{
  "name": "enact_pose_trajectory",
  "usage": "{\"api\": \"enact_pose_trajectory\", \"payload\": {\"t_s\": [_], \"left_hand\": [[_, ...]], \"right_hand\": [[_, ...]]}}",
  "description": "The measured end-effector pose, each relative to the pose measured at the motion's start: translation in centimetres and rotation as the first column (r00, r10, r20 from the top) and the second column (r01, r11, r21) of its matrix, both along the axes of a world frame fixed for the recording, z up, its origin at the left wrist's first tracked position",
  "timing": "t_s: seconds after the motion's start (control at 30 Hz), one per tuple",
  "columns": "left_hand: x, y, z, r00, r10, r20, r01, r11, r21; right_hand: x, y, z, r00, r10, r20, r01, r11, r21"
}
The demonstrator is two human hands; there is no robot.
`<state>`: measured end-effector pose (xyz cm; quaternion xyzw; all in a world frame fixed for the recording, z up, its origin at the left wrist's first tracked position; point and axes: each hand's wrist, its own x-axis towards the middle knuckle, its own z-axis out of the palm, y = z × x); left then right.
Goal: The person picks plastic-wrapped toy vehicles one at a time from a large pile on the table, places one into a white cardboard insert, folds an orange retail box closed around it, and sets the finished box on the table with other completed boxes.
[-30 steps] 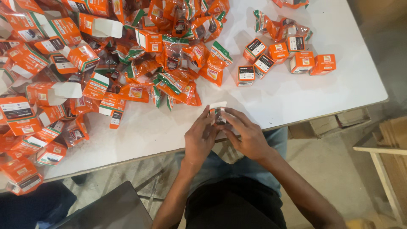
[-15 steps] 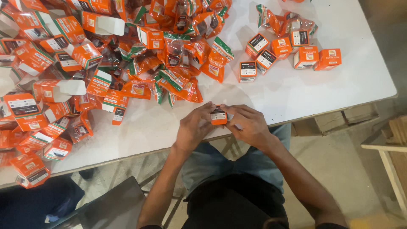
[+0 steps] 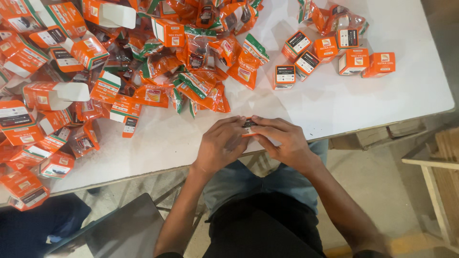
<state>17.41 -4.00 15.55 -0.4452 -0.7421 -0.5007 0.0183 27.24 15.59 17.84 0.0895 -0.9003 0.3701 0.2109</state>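
Both hands, left hand [image 3: 221, 145] and right hand [image 3: 282, 138], have lowered the small orange box [image 3: 248, 127] to the white table [image 3: 334, 105] edge (clamped together, long axis sideways), below heaped orange packets [image 3: 158, 62]

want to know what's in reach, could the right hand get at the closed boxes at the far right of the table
Probably yes: bare white table lies between the right hand and the closed boxes, though it now holds a small orange box.

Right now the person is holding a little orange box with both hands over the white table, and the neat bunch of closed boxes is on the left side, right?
Not quite. Both hands, left hand and right hand, do hold the small orange box at the white table, but the head view shows the closed boxes grouped on the right side.
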Motion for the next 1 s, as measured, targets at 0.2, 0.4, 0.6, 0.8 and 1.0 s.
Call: {"api": "enact_pose_trajectory", "payload": {"t_s": [0.2, 0.4, 0.6, 0.8, 1.0], "left_hand": [[-0.4, -0.6, -0.1, 0.996, -0.065, -0.063, 0.066, 0.998, 0.018], [-0.8, -0.7, 1.9, 0.971, -0.153, -0.183, 0.122, 0.978, -0.167], [-4.8, -1.9, 2.7, 0.890, -0.001, -0.456, -0.107, 0.971, -0.212], [-7.6, -2.1, 0.7, 0.850, 0.155, -0.503, -0.305, 0.924, -0.231], [-5.2, -1.6, 2.1, 0.961, 0.081, -0.263, -0.101, 0.993, -0.061]], "right_hand": [[0.4, -0.5, 0.2, 1.000, -0.025, -0.003, 0.025, 0.999, -0.041], [1.5, -0.4, 0.7, 1.000, 0.017, -0.003, -0.016, 0.957, 0.289], [0.0, -0.4, -0.5, 0.948, -0.294, -0.125, 0.318, 0.832, 0.455], [-2.5, -2.5, -0.4, 0.973, -0.197, -0.116, 0.222, 0.934, 0.280], [-5.9, -4.4, -1.9, 0.985, -0.102, -0.138, 0.117, 0.988, 0.101]]}}
